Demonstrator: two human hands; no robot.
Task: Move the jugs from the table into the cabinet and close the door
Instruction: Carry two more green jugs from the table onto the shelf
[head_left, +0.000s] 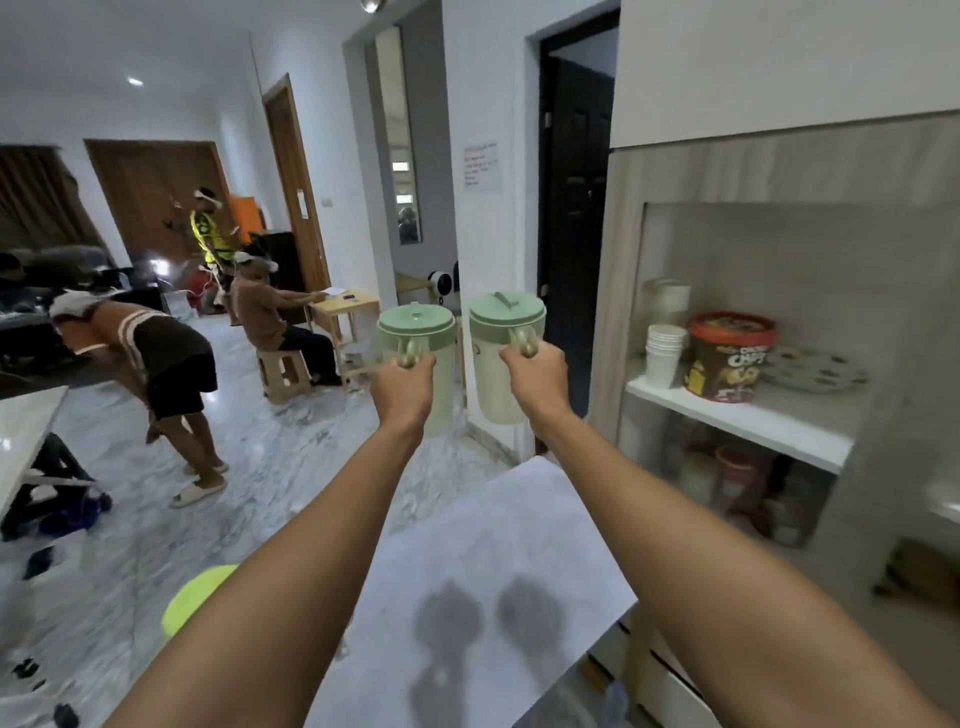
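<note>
Jugs: 2, pale green with lids on, both off the table (498, 545) and in the air beyond its far edge, long axes vertical, handles toward the person. Left hand (402, 387) has its fingers curled round the handle of the left jug (439, 395); right hand (535, 382) grips the handle of the right jug (496, 384) the same way. Jugs are side by side, close but apart. Cabinet (779, 171) lies to the right of both, so the right jug is nearer its opening. White shelf (743, 421) sits at about jug-base height and carries stacked cups (662, 358), a red-lidded tub (727, 358) and a plate (815, 371). Both arms are stretched forward, nearly straight and parallel, wrists level. Judgement: next move is a swing to the right, right jug first. Door position: cannot tell from this view.
</note>
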